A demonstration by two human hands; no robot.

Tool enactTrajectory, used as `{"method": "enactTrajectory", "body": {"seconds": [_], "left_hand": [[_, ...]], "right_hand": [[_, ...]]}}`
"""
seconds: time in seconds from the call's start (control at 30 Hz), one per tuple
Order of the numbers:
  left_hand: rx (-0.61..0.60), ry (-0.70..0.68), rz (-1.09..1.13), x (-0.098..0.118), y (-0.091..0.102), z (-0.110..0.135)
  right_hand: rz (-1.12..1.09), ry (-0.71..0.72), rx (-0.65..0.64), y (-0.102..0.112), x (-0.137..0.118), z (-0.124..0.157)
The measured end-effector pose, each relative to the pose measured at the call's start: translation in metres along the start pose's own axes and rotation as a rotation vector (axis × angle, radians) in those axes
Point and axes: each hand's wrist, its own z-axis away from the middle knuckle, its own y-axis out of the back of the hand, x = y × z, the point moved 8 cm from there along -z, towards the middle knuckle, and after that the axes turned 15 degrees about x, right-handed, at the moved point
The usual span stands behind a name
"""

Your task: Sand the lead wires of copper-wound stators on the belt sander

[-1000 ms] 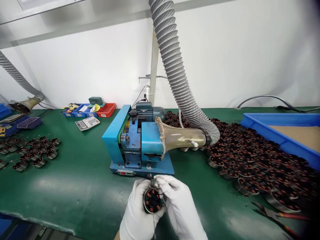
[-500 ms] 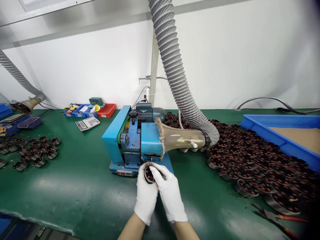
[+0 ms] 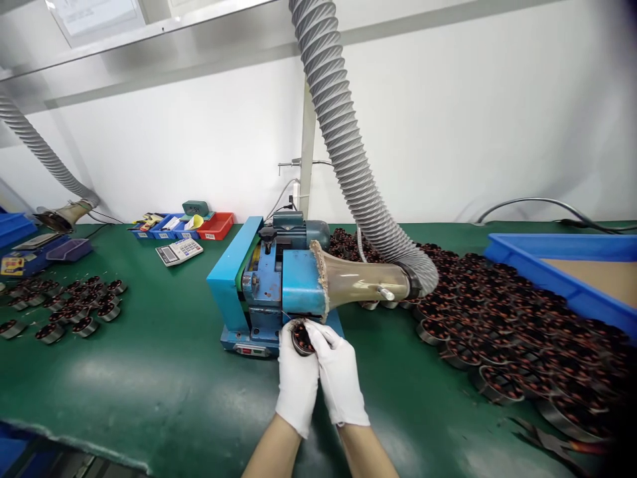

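In front of the blue machine, my left hand [image 3: 297, 378] is wrapped round a motor stator [image 3: 302, 338], a metal ring with dark inner parts and copper windings. The stator is tilted so its open face points up toward me. My right hand [image 3: 338, 372] is closed at the ring's upper right rim, thumb and fingers pinched together. A thin wire end shows above the stator, close to the slot of the blue belt-driven machine [image 3: 302, 282]. What lies between my right fingertips is mostly hidden. Both hands wear white gloves.
Many stators [image 3: 488, 318] crowd the bench to the right, and a smaller group [image 3: 74, 309] lies left. Pliers [image 3: 547, 441] lie front right. A blue tray [image 3: 572, 292], a calculator [image 3: 179, 251] and a red bin [image 3: 215, 227] stand around. A grey hose [image 3: 343, 133] joins the machine's funnel [image 3: 365, 279].
The view has shifted slightly, so the bench appears a little lower and to the right. Both hands stay on the stator at the machine's front; my right fingers have moved slightly along its rim.
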Motion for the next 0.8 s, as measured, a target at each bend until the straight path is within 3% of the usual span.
{"method": "enactTrajectory", "body": {"seconds": [0.2,0.3,0.43,0.57,0.67,0.8], "left_hand": [[-0.164,0.119,-0.018,-0.008,0.036,0.016],[-0.31,0.274,0.079,-0.006,0.049,0.024],[-0.517,0.576,0.371,0.008,0.05,0.038],[-0.45,0.769,0.562,0.01,0.057,0.034],[-0.329,0.725,0.438,0.003,0.072,0.019],[-0.058,0.235,-0.177,0.016,0.135,-0.028]], "right_hand": [[0.073,0.133,0.001,0.028,-0.007,0.043],[0.083,0.235,-0.007,0.043,-0.013,0.059],[0.145,0.262,-0.076,0.047,-0.005,0.057],[0.17,0.151,-0.146,0.042,0.022,0.052],[0.194,0.046,-0.16,0.042,0.045,0.052],[0.303,-0.041,-0.149,0.055,0.063,0.043]]}}
